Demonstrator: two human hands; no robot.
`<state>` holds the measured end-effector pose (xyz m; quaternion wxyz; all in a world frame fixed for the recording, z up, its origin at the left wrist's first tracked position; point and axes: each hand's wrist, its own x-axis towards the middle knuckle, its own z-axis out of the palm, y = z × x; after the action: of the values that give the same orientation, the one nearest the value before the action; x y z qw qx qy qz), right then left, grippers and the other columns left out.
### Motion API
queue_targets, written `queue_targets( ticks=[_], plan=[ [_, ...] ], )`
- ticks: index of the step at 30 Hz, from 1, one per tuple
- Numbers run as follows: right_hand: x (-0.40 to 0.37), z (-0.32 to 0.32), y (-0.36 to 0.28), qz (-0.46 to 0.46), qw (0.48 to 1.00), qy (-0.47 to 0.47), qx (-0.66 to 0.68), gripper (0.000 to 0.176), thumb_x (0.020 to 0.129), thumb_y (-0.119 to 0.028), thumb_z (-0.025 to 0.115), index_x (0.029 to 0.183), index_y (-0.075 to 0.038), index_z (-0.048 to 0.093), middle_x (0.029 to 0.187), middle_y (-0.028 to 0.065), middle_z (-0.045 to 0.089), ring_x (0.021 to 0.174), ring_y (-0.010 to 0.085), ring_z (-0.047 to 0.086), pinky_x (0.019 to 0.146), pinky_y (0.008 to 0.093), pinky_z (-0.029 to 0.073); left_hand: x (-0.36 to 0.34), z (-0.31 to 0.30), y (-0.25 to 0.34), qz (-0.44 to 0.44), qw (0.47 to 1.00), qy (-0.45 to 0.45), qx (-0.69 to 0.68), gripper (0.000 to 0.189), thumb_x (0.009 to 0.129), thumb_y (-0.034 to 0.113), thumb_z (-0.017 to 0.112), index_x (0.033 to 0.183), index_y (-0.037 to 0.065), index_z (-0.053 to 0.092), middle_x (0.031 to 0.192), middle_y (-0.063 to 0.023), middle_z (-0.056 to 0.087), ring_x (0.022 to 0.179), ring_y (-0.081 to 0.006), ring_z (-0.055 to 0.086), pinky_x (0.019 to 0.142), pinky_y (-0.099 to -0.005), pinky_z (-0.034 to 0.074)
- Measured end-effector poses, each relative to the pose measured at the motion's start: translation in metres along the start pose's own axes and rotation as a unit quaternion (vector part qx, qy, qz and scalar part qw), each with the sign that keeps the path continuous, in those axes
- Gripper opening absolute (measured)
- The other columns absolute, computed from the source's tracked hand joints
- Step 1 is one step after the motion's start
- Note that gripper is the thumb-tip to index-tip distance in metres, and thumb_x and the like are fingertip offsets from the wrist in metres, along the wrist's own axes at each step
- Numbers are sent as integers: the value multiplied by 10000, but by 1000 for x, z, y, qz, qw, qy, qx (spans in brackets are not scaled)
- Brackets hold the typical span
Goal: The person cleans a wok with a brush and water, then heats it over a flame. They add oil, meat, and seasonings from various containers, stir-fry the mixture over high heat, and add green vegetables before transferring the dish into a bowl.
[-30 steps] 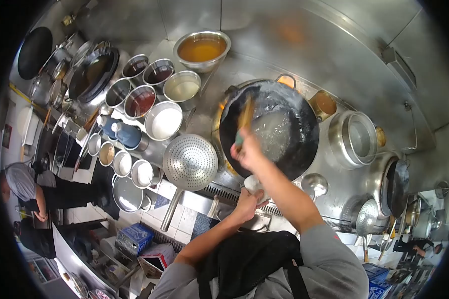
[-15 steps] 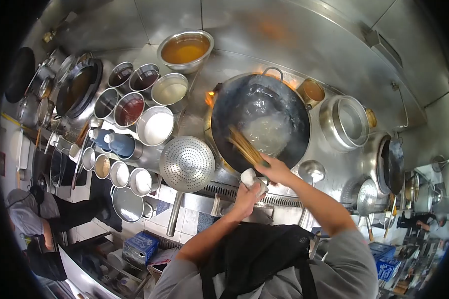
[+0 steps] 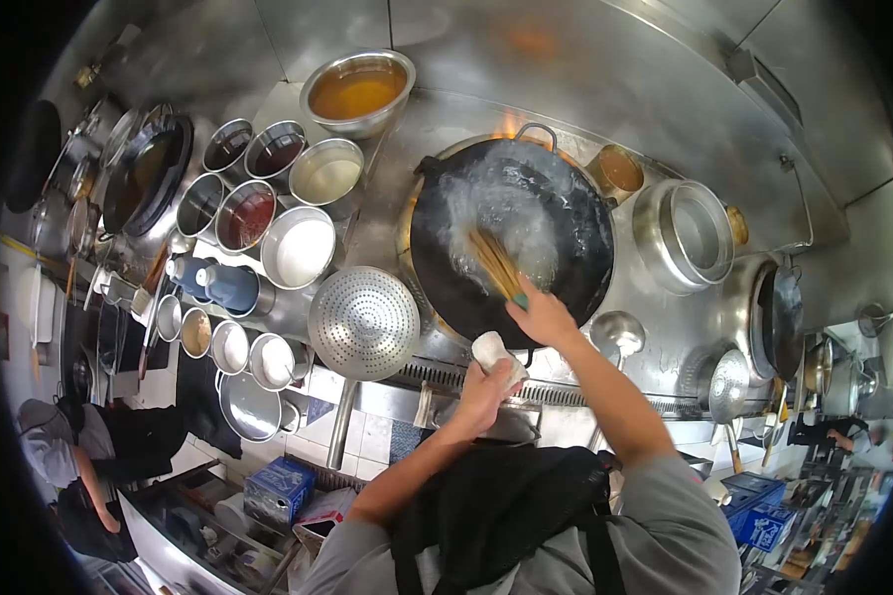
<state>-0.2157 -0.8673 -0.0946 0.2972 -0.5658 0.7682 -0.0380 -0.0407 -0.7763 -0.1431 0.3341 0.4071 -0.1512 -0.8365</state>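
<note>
Right hand: your right hand (image 3: 541,319) is closed around the green end of a brush (image 3: 494,263). The fingers are curled tight on it, but you see only their backs, so the grip itself is hidden.
Brush: its bamboo bristles fan out beyond your fingertips into the wok (image 3: 511,238). The tips blur into steam and foamy water.
Wok: it is dark and sits just past your right fingers, and your hand covers part of its near rim. A flame (image 3: 506,124) licks up at the far rim.
Left hand: your left hand (image 3: 481,392) clamps a white cloth (image 3: 498,354), with the fingers wrapped under it. Whatever the cloth covers is out of sight.
Strainer: the strainer (image 3: 364,322) lies left of your left fingers, apart from them.
Ladle: the ladle (image 3: 615,332) sits just right of your right wrist, and your forearm hides its handle.
Bowls: the bowls (image 3: 298,246) stand well left of both hands. Their contents are red, white or dark and hard to identify.
Edge: a co-worker (image 3: 69,466) at lower left is partly cut off by the dark lens border.
</note>
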Motion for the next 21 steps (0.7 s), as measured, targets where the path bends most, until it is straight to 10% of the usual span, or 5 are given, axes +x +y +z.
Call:
queue_targets(
  ticks=[4,6,10,14,21],
  plan=[
    [-1,-65,143,-149,980,-28,-130,692,875,-437,713,1503,-239,501,1023,143,757,744,258,722,775,415,579,-1,-5,6,-20,1000,-13,0,335,1040,180,581,1307,3,482,1234,-99,595,1119,-242,638,926,-433,586],
    [-5,-151,70,117,983,-132,-48,692,877,-439,706,1507,-245,495,1039,150,753,768,255,724,782,407,578,4,-9,5,-36,999,-32,-9,341,1045,170,566,1333,11,476,1242,-90,594,1129,-233,630,943,-430,577],
    [78,-80,35,24,999,-12,41,679,872,-427,668,1492,-217,493,1133,219,725,956,398,727,761,432,597,-1,-1,9,-23,1000,-20,7,330,1045,167,564,1328,18,484,1242,-84,598,1136,-225,626,954,-435,571],
    [28,-10,-17,23,990,-8,140,742,914,-431,628,1547,-129,385,1021,271,722,555,340,703,707,440,610,4,-7,2,-30,999,-19,6,341,1042,172,569,1335,22,478,1261,-82,594,1150,-227,620,965,-439,566],
    [-39,-114,81,0,968,-202,-147,711,889,-461,653,1537,-275,426,1269,232,667,1143,374,666,1014,482,502,-4,-3,13,-81,994,-62,-34,346,1042,146,564,1345,25,450,1271,-103,574,1150,-245,623,948,-454,585]
  ],
)
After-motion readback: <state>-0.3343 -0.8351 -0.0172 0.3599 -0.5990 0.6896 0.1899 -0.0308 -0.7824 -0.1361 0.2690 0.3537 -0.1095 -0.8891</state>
